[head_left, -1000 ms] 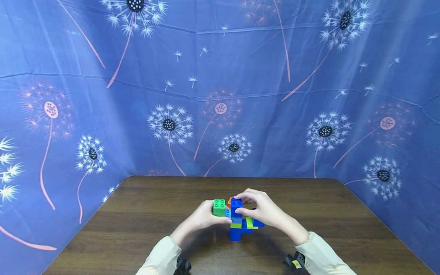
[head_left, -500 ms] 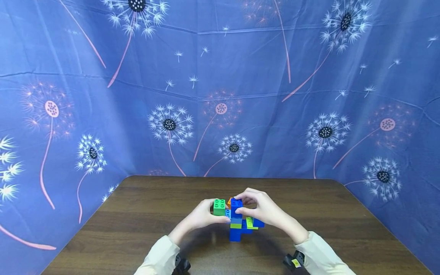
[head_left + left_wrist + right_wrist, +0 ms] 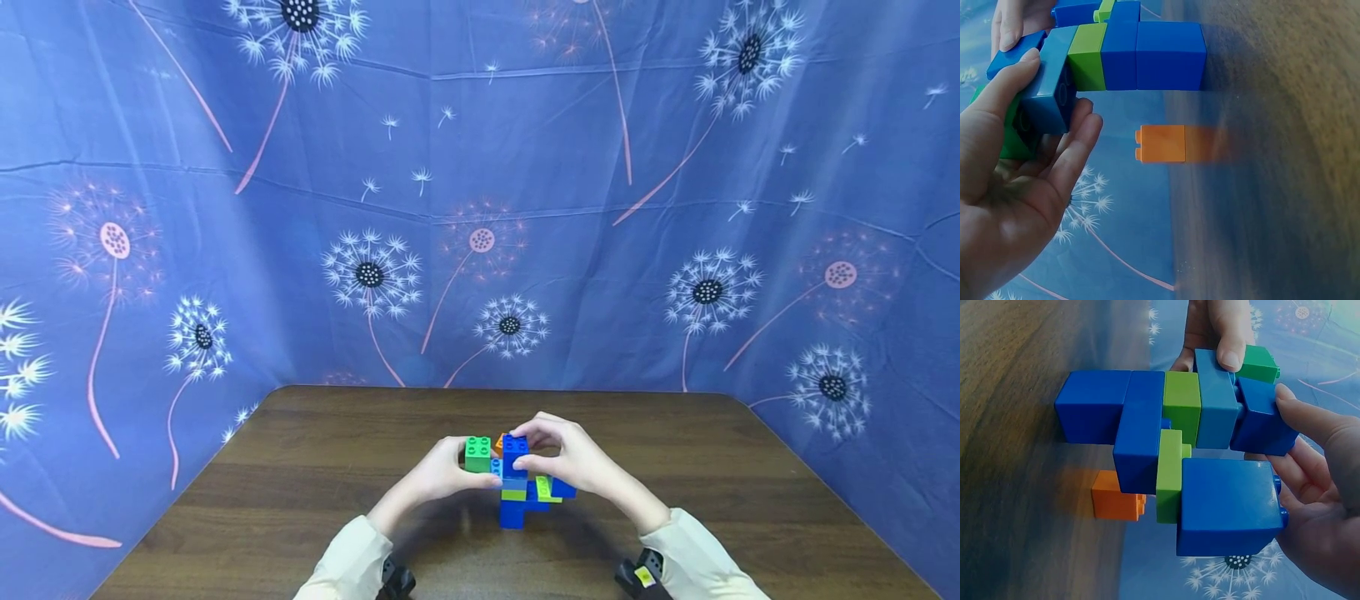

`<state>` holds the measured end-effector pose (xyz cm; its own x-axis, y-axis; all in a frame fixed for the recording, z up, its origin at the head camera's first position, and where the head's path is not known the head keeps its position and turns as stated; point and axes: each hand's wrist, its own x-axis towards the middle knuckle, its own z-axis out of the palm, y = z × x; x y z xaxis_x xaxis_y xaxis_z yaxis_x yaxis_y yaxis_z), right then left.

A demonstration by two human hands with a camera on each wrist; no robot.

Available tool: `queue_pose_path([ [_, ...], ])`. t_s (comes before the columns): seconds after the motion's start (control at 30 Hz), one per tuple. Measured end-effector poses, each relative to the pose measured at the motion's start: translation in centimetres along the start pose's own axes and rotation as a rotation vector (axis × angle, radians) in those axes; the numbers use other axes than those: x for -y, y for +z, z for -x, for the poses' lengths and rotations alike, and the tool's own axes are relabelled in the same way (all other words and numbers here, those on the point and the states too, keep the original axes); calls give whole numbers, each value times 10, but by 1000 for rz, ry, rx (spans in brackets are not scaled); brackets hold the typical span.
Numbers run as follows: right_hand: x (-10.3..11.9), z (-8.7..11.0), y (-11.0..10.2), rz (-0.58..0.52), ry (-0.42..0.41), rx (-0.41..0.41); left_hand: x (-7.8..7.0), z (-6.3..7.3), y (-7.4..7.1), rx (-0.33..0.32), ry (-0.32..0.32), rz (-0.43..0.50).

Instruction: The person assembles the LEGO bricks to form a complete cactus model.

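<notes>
A toy-brick structure of dark blue (image 3: 1095, 406), lime green (image 3: 1180, 403) and light blue bricks stands on the table. My left hand (image 3: 442, 471) grips the light blue brick (image 3: 1054, 69) near the top, thumb on its near side and fingers on the far side. A green brick (image 3: 478, 454) with studs up sits by that palm. My right hand (image 3: 572, 452) pinches a dark blue brick (image 3: 1265, 419) between thumb and fingers. This brick is over the light blue one, slightly tilted, with studs showing in the gap between them.
An orange brick (image 3: 1161, 144) stands on the brown wooden table (image 3: 337, 433), behind the structure in the head view. To the structure's right side, a larger blue brick (image 3: 1229, 503) juts out on a thin lime piece (image 3: 1169, 475). A blue dandelion-print cloth (image 3: 585, 275) hangs behind the table.
</notes>
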<state>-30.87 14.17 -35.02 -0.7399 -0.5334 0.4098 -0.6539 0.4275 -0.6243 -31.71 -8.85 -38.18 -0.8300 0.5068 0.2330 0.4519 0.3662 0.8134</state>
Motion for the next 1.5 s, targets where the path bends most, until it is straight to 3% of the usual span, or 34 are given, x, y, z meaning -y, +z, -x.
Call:
queue_pose_path([
  [0.2, 20, 2, -5, -12, -11, 6, -24, 9, -4, 1, 7, 2],
  [0.4, 2, 2, -1, 0, -17, 2, -31, 11, -5, -11, 17, -8],
  [0.53, -6, 0, -1, -1, -21, 5, -25, 7, -4, -11, 14, -26],
  [0.77, -3, 0, -3, 8, -26, 13, 10, -6, 1, -1, 19, -51],
  [1.03, -5, 0, -1, 25, -46, 10, 11, -6, 0, 1, 18, -61],
  [1.5, -12, 1, 3, -33, 7, 20, 12, -6, 2, -12, 11, -52],
])
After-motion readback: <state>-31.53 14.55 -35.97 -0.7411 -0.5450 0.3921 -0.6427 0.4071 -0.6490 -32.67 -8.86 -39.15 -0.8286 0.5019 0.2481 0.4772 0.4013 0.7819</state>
